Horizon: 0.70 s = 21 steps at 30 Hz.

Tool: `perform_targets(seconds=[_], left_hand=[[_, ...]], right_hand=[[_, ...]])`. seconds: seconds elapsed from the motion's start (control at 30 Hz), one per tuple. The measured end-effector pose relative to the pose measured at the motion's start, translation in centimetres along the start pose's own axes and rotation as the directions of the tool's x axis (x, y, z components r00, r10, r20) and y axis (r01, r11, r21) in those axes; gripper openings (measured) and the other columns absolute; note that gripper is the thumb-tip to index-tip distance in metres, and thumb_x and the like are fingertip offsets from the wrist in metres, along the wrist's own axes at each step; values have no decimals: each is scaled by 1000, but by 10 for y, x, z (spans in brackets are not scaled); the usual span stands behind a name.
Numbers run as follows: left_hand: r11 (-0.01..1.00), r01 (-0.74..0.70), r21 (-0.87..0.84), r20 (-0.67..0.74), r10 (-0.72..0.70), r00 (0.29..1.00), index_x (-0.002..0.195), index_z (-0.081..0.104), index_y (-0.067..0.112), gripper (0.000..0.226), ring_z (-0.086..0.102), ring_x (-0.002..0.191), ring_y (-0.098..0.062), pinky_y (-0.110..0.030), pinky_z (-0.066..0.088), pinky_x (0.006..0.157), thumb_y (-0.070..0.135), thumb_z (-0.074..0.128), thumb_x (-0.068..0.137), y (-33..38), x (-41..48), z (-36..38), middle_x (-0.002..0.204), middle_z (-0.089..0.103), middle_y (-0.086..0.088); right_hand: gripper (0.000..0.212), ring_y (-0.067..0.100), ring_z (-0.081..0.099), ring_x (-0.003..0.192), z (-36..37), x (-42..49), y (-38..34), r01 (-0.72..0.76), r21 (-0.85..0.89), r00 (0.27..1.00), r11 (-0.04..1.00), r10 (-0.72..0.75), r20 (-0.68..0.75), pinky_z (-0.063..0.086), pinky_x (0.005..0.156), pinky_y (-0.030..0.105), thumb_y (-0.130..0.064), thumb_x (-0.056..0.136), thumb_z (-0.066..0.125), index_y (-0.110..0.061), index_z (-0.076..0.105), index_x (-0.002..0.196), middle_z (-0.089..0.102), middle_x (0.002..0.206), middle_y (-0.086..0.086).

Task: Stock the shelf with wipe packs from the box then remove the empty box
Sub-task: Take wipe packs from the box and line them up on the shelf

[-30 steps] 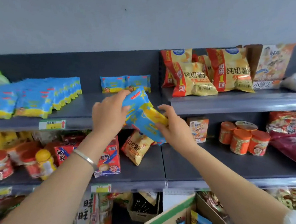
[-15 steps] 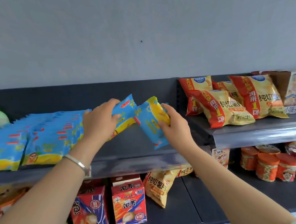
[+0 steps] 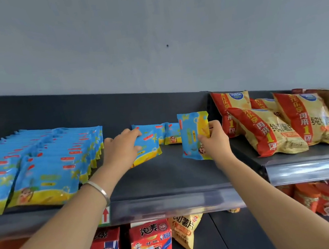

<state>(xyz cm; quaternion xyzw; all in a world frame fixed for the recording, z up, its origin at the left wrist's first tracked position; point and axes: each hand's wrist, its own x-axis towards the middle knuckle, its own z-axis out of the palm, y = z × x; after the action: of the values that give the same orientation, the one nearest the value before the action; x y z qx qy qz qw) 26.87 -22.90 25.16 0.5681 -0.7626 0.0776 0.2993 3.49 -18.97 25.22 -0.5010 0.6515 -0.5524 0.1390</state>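
two wipe packs in hand, middle of the dark grey metal shelf [image 3: 166, 178]
left hand [image 3: 120, 149] has its fingers curled over the edge of a flat blue-and-yellow plastic wipe pack [image 3: 149, 147] lying tilted at mid-frame. right hand [image 3: 214, 140] pinches a second blue-and-yellow wipe pack [image 3: 191, 135], stood on end just right of it. two more packs [image 3: 172, 137] sit at the back between them. rows of the same blue wipe packs [image 3: 45, 161] fill the left of the frame, red-and-yellow crisp bags [image 3: 264, 130] the right. silver bangle [image 3: 100, 190] on the left wrist.
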Motion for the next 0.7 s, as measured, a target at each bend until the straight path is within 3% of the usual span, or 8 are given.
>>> perform_targets(seconds=[0.1,0.17,0.43,0.57,0.7], left_hand=[[1000,-13,29,15,12,1000,123,48,28,31,57,95,-18,-35,32,88,26,53,93,-1,16,11,112,52,6],[999,-18,47,30,16,999,126,47,27,33,56,99,-18,-35,31,90,25,53,93,0,31,19,116,51,5],[960,-103,260,82,85,993,124,46,29,34,48,107,-17,-32,34,87,30,54,92,16,96,62,117,55,7],[963,-117,242,107,94,990,123,46,27,33,48,105,-17,-31,38,84,28,55,91,13,116,83,116,56,5],[964,-152,218,90,135,987,120,45,25,31,48,103,-17,-29,37,79,23,57,91,7,129,98,114,57,5]], right_hand=[[34,20,60,92,7,21,7,-19,10,1000,1000,19,-3,54,81,43,-17,91,59,-19,43,121,57,106,0],[35,19,60,94,10,35,13,-18,29,1000,999,18,4,54,81,41,-16,91,59,-19,43,122,57,107,-1],[29,14,58,83,28,102,24,3,16,1000,1000,-3,30,55,73,37,-15,92,57,-20,42,117,56,101,-3],[26,9,55,73,45,125,31,-29,25,998,999,27,50,55,71,36,-14,93,56,-21,41,113,54,97,-3],[27,11,56,76,55,137,43,-73,46,996,996,70,61,55,69,34,-13,93,56,-19,42,115,54,99,-2]])
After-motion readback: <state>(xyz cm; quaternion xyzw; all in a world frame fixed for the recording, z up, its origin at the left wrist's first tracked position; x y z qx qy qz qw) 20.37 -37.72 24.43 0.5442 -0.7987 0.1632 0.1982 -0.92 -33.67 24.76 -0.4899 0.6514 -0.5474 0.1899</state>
